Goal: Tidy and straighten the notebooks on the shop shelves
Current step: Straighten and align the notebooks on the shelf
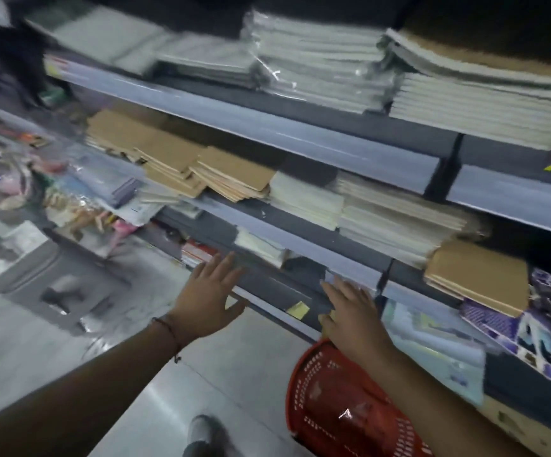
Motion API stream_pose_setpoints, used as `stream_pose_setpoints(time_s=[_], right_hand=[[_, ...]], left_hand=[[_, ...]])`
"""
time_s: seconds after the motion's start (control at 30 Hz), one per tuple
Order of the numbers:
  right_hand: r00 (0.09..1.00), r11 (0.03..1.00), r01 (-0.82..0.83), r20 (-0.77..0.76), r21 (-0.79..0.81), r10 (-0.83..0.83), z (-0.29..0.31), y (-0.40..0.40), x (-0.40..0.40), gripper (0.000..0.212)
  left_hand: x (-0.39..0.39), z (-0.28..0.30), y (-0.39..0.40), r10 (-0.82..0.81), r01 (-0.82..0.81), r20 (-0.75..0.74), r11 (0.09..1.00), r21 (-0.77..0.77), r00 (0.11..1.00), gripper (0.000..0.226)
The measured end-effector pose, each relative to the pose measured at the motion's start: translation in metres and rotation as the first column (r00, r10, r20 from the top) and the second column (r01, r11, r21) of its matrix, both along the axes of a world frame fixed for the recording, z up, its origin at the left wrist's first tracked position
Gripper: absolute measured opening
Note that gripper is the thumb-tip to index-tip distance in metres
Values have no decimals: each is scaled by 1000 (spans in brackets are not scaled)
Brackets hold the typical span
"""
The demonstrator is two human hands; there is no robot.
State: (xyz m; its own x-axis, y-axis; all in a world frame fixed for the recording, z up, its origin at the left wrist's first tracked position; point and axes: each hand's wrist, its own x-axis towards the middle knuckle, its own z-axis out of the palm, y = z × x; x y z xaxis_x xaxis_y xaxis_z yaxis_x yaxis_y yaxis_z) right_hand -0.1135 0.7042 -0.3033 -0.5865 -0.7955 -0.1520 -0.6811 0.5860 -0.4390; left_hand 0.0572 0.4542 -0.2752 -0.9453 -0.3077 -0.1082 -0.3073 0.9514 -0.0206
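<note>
Both hands (279, 300) outstretched, fingers spread.

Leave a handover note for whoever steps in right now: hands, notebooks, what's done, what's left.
Left hand: open, empty, fingers spread near the lower grey shelf edge.
Right hand: open, no grip on anything, at the same edge.
Fanned brown kraft-cover notebooks on the middle shelf lie crooked; cream notebook stacks beside them look roughly stacked.
Red plastic basket sits below on the floor.
Nothing visibly straightened yet; start with the brown ones.
</note>
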Motion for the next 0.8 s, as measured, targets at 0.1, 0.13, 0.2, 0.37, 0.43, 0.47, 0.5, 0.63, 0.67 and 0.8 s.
stream_pose_setpoints(time_s=[0.1,0.13,0.2,0.37,0.43,0.47,0.5,0.63,0.67,0.8], right_hand=[[999,999,-34,29,42,33,5,-52,21,66],[999,998,-43,27,47,42,5,-71,29,67],[998,998,-34,55,50,32,3,-111,47,68],[986,1000,21,164,11,-22,0,-211,108,67],[984,999,43,174,9,-44,0,-248,131,68],[981,998,59,186,5,-59,0,-265,142,68],[977,997,75,201,2,-74,2,-280,152,69],[971,996,87,223,15,-88,8,-325,178,68],[972,996,86,219,18,-88,9,-335,180,68],[974,996,86,209,31,-91,1,-374,177,67]], left_hand=[[40,4,-42,81,-81,-23,997,-5,996,73],[55,5,-60,114,-113,-16,994,9,993,75],[84,6,-98,170,-170,0,984,52,985,79],[156,8,-203,239,-240,16,969,55,971,87],[179,11,-239,254,-254,10,966,49,967,85],[189,12,-254,261,-261,8,964,58,965,82],[197,13,-267,264,-264,10,962,73,965,80],[213,13,-309,267,-262,-20,958,119,964,72],[212,11,-318,269,-265,-17,955,132,963,69],[202,-2,-346,273,-270,5,947,176,962,68]])
